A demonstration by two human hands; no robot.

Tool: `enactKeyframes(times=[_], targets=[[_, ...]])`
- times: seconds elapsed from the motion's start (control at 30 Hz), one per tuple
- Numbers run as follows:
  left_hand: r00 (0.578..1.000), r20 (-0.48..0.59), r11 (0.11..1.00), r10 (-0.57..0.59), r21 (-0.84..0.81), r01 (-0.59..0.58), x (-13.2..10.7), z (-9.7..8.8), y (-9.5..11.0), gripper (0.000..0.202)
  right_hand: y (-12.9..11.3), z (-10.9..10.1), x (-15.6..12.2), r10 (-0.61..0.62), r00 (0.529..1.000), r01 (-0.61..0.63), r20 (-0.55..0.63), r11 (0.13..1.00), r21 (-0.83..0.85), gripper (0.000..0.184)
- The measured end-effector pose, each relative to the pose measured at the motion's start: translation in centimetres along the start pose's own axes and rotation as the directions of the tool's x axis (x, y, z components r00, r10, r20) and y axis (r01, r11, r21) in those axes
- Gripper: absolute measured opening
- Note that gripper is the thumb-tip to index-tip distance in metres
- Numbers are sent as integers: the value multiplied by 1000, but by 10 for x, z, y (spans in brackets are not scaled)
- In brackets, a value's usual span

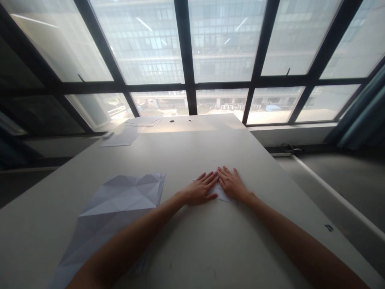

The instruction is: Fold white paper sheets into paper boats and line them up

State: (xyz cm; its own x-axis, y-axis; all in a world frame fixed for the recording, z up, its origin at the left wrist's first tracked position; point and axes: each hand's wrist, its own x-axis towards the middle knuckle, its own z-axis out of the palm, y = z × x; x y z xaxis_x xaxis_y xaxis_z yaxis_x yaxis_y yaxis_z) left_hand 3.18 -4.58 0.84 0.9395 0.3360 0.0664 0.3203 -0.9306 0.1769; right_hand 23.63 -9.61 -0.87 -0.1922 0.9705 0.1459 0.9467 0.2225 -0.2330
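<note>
A small folded piece of white paper (pixel 221 194) lies on the white table (pixel 192 156), mostly covered by my hands. My left hand (pixel 201 188) rests flat on its left part, fingers stretched out and thumb apart. On the right part lies my right hand (pixel 232 184), also flat with its fingers spread. The fingertips of both hands meet near the paper's far edge. Left of my left forearm are large creased sheets of white paper (pixel 120 194), stacked with fold lines across the top one. My forearm hides part of them.
At the far left of the table lie flat white sheets (pixel 120 138), with a small pale object (pixel 108 135) at their left edge. Two round holes (pixel 171 121) sit near the table's far edge. Beyond are dark-framed windows (pixel 222 40). A black mark (pixel 329 228) is near the right edge.
</note>
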Motion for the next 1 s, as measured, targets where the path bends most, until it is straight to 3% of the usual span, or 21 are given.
enactKeyframes(times=[0.53, 0.7, 0.8, 1.0], targets=[[999, -32, 998, 20, -65, -22, -3, -8, 7, 74, -3, 1, -2, 28, 999, -28, -33, 1000, 2, 52], [991, -126, 989, -49, -143, 31, 3, -8, 3, 44, -4, 1, -2, 40, 998, -38, -38, 998, 40, 51], [982, -169, 988, -84, -140, 60, 4, -4, -2, 39, -2, -1, -3, 14, 999, -11, -44, 998, 65, 50], [999, -43, 999, 1, -37, -3, 0, 1, -3, 61, -2, -1, -3, -9, 1000, 10, -24, 998, 55, 52]])
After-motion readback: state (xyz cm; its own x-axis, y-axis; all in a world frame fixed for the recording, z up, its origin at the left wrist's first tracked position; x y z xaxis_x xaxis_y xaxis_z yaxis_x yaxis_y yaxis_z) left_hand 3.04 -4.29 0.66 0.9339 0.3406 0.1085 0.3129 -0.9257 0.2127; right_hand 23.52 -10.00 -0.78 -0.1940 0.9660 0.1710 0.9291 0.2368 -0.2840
